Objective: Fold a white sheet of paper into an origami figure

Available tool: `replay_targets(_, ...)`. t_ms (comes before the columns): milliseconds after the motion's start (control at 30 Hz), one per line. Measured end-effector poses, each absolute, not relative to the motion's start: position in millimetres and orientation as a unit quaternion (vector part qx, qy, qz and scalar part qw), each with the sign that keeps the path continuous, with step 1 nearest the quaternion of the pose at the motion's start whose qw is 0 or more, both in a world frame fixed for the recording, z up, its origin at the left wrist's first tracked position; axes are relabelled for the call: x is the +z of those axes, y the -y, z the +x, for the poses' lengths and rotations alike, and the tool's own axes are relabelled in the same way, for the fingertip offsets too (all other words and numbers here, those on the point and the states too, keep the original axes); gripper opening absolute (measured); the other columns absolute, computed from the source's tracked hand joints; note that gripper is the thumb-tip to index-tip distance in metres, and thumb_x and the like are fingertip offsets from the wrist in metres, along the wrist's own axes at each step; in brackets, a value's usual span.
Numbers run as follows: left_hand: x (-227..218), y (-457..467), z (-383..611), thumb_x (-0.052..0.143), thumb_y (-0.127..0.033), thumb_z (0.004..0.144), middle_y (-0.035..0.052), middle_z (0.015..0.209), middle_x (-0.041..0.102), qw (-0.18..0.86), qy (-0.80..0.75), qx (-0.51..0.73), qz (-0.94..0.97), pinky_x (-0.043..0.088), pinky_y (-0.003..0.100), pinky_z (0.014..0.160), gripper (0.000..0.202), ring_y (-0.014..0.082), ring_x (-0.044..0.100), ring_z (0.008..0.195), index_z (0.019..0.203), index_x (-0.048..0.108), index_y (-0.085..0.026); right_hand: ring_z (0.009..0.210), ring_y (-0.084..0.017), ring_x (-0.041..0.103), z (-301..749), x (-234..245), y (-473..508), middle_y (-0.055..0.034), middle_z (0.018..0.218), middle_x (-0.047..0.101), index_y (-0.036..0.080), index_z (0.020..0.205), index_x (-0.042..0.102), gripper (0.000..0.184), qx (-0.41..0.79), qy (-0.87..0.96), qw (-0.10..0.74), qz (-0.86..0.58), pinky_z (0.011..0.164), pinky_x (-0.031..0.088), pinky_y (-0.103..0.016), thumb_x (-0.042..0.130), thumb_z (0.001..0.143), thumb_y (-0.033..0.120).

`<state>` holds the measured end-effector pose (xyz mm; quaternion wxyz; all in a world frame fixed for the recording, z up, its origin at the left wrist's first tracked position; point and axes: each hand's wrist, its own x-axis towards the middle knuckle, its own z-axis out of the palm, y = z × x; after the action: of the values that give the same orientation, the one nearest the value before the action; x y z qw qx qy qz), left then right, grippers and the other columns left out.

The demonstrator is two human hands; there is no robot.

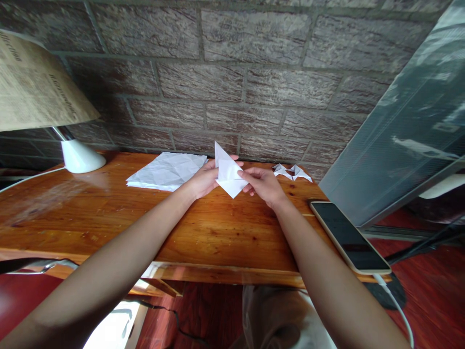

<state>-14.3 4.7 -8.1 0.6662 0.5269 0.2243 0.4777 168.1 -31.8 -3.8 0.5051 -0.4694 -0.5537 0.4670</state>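
A folded sheet of white paper [229, 173] is held up over the wooden table, one pointed corner up and another down. From the left, my left hand [208, 178] grips it, with fingers partly hidden behind the paper. My right hand [263, 183] pinches its right edge, thumb on the front face and fingers behind. To the left lies a stack of creased white paper sheets [167, 169]. Beyond my right hand, two small folded paper pieces [291, 172] sit near the table's back edge.
The wooden table [218, 237] stands against a brick-patterned wall [218, 82]. A lamp [78, 155] with a newsprint shade is at the left. On the right edge lies a phone [350, 237] with a white cable [395, 300], beside a translucent panel [395, 126].
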Motion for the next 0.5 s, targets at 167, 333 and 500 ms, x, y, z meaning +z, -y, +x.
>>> replay_targets(167, -10.4, -5.6, -13.2, 0.085, -0.024, 0.065, 0.0153, 0.120, 0.074, 0.662, -0.231, 0.467, 0.539, 0.052, 0.044, 0.097, 0.049, 0.0303, 0.071, 0.106, 0.112, 0.074, -0.015, 0.051, -0.010, 0.066, 166.4, -3.3, 33.1, -0.0003, 0.063, 0.070, 0.016, 0.076, 0.069, 0.036, 0.458, 0.555, 0.474, -0.507, 0.037, 0.038, -0.013, 0.078, 0.079, 0.050)
replay_targets(333, -16.6, -7.7, -10.4, 0.085, -0.029, 0.067, 0.0145, 0.117, 0.075, 0.656, -0.235, 0.456, 0.553, 0.053, 0.044, 0.096, 0.045, 0.0302, 0.072, 0.105, 0.109, 0.076, -0.015, 0.056, -0.012, 0.071, 166.1, -2.9, 34.0, -0.0044, 0.072, 0.074, 0.015, 0.073, 0.067, 0.045, 0.439, 0.554, 0.450, -0.545, 0.035, 0.037, -0.014, 0.075, 0.079, 0.059)
replay_targets(500, -18.7, -8.0, -9.1, 0.086, -0.033, 0.067, 0.0144, 0.117, 0.075, 0.648, -0.234, 0.450, 0.568, 0.053, 0.044, 0.095, 0.047, 0.0308, 0.072, 0.105, 0.110, 0.076, -0.016, 0.060, -0.016, 0.073, 165.7, -3.8, 33.7, -0.0081, 0.077, 0.075, 0.015, 0.074, 0.068, 0.049, 0.424, 0.566, 0.441, -0.553, 0.037, 0.041, -0.015, 0.072, 0.079, 0.063)
